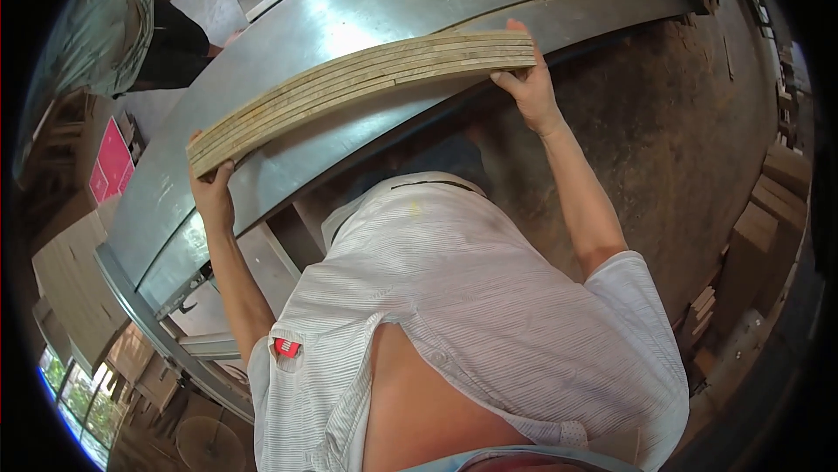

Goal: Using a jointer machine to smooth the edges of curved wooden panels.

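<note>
A stack of several long, thin wooden strips [367,73] lies lengthwise between my hands, over the metal machine table [327,23]. My left hand [214,188] grips the left end, thumb on the near side and fingers behind. At the right end my right hand [528,79] clasps the stack the same way, its fingertips showing past the far edge. The strips sit flush against each other, their edges toward me. Whether the stack rests on the metal or is held just above it, I cannot tell.
A co-worker [105,40] in a light shirt stands beyond the table at the upper left. A metal rail frame [157,324] juts out at the left. Wooden boards [78,284] stand at the far left, and wood blocks [755,228] are piled at the right.
</note>
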Available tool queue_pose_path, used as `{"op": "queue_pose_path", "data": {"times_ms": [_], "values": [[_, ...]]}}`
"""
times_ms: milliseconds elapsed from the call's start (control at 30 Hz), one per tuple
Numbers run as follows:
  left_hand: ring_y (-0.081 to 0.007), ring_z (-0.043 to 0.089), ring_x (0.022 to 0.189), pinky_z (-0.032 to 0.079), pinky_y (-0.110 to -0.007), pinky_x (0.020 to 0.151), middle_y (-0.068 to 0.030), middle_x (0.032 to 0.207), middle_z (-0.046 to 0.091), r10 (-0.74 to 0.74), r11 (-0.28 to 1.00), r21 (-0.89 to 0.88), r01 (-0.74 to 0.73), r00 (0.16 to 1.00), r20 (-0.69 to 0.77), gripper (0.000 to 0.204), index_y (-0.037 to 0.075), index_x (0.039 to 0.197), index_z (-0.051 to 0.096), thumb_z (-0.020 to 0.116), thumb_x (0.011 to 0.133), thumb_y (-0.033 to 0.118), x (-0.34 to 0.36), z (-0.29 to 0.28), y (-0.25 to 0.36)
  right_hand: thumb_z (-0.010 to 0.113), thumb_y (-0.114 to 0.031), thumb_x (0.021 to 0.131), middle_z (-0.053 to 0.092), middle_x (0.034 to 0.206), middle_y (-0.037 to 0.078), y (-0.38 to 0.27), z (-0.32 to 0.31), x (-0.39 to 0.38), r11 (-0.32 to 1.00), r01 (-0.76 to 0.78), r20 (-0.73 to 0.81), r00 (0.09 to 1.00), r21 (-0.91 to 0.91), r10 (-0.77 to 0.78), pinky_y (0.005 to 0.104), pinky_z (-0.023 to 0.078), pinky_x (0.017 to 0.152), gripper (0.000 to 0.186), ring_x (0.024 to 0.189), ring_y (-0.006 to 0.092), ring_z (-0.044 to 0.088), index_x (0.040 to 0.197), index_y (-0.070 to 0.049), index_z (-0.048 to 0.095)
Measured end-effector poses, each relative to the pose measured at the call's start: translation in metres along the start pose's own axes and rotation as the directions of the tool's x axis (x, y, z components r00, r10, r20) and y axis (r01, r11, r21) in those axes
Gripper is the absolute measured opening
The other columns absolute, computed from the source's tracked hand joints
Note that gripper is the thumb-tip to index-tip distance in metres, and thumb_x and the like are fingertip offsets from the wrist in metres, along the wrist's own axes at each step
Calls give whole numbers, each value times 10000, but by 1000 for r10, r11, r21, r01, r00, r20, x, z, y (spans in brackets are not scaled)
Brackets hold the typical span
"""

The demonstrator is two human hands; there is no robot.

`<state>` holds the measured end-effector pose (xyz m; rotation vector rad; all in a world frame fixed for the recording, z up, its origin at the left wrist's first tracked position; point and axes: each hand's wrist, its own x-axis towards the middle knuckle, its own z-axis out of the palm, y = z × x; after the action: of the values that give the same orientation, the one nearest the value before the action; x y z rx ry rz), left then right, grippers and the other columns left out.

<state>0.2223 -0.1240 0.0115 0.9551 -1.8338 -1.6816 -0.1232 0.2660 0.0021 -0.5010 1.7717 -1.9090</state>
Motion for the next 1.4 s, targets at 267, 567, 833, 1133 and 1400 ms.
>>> {"op": "queue_pose_path", "data": {"times_ms": [267,567,833,1133,1400], "values": [[-224,522,1290,424,-360,1100,-91,1429,533,-72,984,158,78,996,-43,705,36,1414,479,748,764,-10,9,-16,1,694,-37,873,546,1392,102,-14,-31,12,916,-31,112,990,-401,83,351,379,1104,683,1304,196,500,1488,-64,399],[-196,548,1239,464,-336,1047,-79,1383,561,-172,913,384,137,983,61,740,50,1383,492,795,711,-5,14,-35,26,362,-792,908,644,1263,112,-33,-73,93,145,-989,351,138,7,926,471,338,1058,856,1129,292,615,1344,-82,562],[-194,517,1281,416,-330,1092,-64,1421,541,-216,879,433,200,976,-11,791,81,1381,473,855,689,49,10,-19,32,412,-689,953,662,1070,307,-47,-38,114,-117,-988,440,-149,-100,886,369,599,452,786,806,331,737,1362,-31,544],[-203,495,1314,386,-347,1129,-64,1436,531,-315,813,501,296,948,-49,868,98,1444,396,845,702,72,7,-20,46,467,-491,995,653,1006,127,-50,-22,126,-118,-981,295,-160,-156,942,369,437,563,466,772,280,588,1201,-99,611],[-235,710,935,603,-321,748,-189,1232,632,-855,517,-14,856,516,-52,680,46,1447,397,615,907,396,7,-64,54,498,-492,986,680,976,108,-49,-19,126,-105,-991,188,-120,-86,975,351,441,548,470,742,266,616,1165,-83,644]]}}
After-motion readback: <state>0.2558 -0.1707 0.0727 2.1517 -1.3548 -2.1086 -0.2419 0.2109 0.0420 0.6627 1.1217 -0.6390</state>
